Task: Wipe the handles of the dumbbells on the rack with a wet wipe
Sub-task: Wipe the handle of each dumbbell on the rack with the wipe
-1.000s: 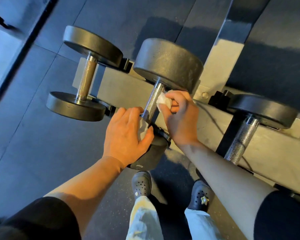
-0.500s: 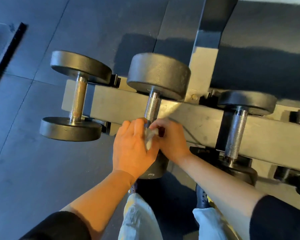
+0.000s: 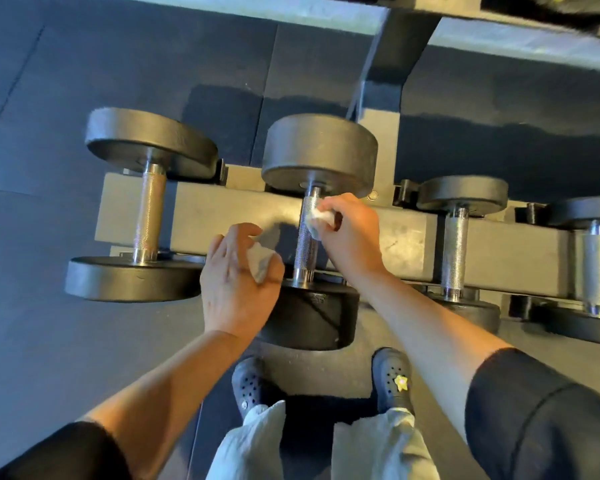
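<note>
Several black dumbbells with knurled steel handles lie across a low grey rack [image 3: 222,216]. The middle dumbbell [image 3: 319,154] has its handle [image 3: 305,251] between my hands. My right hand [image 3: 350,233] pinches a crumpled white wet wipe [image 3: 321,216] against the upper part of that handle. Beside the handle's lower end, my left hand [image 3: 236,285] holds a second wad of wipe [image 3: 260,263] between thumb and fingers, clear of the handle. Further dumbbells lie to the left [image 3: 146,216] and to the right [image 3: 456,251].
A fourth dumbbell [image 3: 596,268] sits at the right edge. The rack's upright post [image 3: 378,98] rises behind the middle dumbbell, with an upper shelf [image 3: 499,32] across the top. Dark rubber floor tiles [image 3: 49,341] lie to the left. My two dark clogs [image 3: 394,379] stand just below the rack.
My right hand has slid with its wipe from the handle's lower end up toward the far weight. My left hand has come off the handle to the left. The camera has tilted up.
</note>
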A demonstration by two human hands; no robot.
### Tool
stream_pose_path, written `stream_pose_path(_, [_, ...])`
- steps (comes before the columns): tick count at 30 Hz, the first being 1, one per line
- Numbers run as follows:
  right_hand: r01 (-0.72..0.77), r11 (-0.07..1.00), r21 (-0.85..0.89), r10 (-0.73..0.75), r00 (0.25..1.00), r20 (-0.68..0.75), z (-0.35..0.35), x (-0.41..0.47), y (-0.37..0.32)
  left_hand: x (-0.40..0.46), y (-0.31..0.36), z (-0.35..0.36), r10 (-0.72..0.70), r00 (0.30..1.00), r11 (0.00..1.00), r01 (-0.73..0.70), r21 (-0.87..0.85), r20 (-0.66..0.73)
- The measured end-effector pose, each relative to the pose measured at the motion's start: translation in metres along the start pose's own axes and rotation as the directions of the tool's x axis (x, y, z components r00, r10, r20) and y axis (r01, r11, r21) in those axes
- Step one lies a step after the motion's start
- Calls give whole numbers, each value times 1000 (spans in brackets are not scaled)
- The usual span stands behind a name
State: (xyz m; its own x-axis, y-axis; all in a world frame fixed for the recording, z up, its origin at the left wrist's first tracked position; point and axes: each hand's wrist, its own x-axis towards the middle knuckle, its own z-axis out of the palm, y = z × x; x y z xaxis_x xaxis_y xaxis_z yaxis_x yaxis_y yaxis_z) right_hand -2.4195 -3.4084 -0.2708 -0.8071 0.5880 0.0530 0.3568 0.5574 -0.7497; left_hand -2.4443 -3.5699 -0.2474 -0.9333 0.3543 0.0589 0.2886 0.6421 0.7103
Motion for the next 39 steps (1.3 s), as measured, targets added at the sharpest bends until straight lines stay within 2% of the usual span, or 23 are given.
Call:
stream_pose_path(5, [-42,999,-11,43,939,342,-17,-23,-11,5,-19,0,115,991,991,-119,56,63])
stream_pose_path(9, [-43,986,-160,114,875,470,-14,-29,-14,4,-21,6,158,982,987,-159,4,102])
stream_pose_path(11, [-39,987,-155,99,910,403,-14,-28,-16,3,-22,8,171,979,985,-170,-17,115])
stream_pose_path(13, [2,998,-67,13,975,222,-14,-22,-22,3,-22,9,165,977,986,-162,-33,137])
stream_pose_path(14, [36,999,-21,-33,990,141,-12,-17,-24,3,-23,10,163,976,987,-159,-35,145])
stream_pose_path(16, [95,995,-34,-92,992,83,-7,-5,-26,3,-25,11,168,973,986,-164,-37,157])
stream_pose_path(20, [274,913,-303,-249,961,118,5,2,-18,4,-30,11,171,970,985,-165,-47,175])
stream_pose_path(25, [372,878,-300,-328,926,188,2,-1,-17,2,-31,13,152,974,988,-143,-65,170])
stream_pose_path(29, [357,897,-262,-230,882,412,-5,-14,-15,1,-32,14,142,980,987,-128,-101,142])
stream_pose_path(34, [220,949,-225,-32,779,626,-21,-22,-34,3,-37,16,155,978,987,-148,-64,137])
stream_pose_path(36, [275,933,-232,-82,791,606,-17,-18,-40,4,-38,13,149,979,988,-142,-64,136])
stream_pose_path(39, [436,857,-275,-268,833,484,-2,-7,-42,4,-43,8,163,979,983,-150,-107,120])
